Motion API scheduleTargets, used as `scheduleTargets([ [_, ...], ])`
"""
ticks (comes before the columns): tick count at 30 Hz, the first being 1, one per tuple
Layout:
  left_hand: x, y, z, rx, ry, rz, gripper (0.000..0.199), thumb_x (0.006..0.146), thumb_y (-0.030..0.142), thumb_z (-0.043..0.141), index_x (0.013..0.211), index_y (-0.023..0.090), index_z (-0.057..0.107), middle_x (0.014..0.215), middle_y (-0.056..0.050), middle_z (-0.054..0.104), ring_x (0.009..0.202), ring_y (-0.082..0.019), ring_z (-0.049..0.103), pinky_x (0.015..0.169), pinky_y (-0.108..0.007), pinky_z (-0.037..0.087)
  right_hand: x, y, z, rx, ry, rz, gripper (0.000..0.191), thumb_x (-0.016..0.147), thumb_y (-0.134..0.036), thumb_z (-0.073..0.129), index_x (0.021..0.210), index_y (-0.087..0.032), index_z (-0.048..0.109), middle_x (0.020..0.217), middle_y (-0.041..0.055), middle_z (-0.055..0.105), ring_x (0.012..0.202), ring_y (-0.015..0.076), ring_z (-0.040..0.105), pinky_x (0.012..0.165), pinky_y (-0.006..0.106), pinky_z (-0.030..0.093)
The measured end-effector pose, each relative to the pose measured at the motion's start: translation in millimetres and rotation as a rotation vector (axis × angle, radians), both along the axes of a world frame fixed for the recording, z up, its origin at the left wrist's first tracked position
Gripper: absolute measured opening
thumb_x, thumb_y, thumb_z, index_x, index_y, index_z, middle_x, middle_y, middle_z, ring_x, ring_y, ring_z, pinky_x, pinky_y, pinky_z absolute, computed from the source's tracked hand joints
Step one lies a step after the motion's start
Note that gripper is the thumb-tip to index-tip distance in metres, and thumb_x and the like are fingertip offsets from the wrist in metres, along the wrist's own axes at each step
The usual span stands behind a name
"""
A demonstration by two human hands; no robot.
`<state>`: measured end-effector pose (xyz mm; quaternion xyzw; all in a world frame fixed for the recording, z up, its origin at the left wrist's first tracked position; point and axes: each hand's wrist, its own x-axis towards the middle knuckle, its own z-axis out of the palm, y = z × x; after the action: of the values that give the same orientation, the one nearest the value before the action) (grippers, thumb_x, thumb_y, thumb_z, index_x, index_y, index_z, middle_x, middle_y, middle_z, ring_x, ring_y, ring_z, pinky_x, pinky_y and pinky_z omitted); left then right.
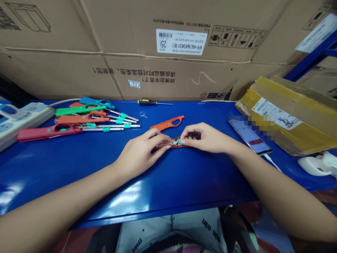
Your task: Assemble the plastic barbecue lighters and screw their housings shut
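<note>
Orange shell point(184, 146) lies left to right

Left hand point(144, 148) closes on its left end; right hand point(205, 138), nearer the green part point(179, 141), pinches it between fingertips. The shell sits beneath both, over the blue table point(168, 186). A second shell point(163, 125) lies just to the far side; cardboard point(126, 38) stands along the far edge.

Left forearm point(79, 191) and right forearm point(265, 179), both bare, slant inward over the front edge of the desk point(184, 186); hands near each other, not touching. Left hand point(143, 147) palm down, thumb and forefinger gripping. Right hand point(206, 138) in thumb-and-forefinger pinch, remaining fingers apparently curled inward, though shadow obscures them.
</note>
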<state>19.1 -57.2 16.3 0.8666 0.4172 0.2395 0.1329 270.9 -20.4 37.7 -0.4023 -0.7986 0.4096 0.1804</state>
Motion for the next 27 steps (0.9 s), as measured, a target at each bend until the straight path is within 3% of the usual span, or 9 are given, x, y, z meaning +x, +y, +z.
scheduleTargets([
  [27,-0.3,2.0,-2.8,-0.011,-0.018,-0.011,0.021,0.1,0.035,0.056,0.115,0.026,0.069,0.112,-0.002,0.068,0.085,-0.015,0.068,0.071,-0.027,0.051,-0.8,-0.5,0.0,0.023,0.004,0.003,0.021,0.09,-0.034,0.063,0.087,-0.016,0.073,0.081,0.0027,0.071,0.072,0.0137,0.058,0.066,0.026,0.043],
])
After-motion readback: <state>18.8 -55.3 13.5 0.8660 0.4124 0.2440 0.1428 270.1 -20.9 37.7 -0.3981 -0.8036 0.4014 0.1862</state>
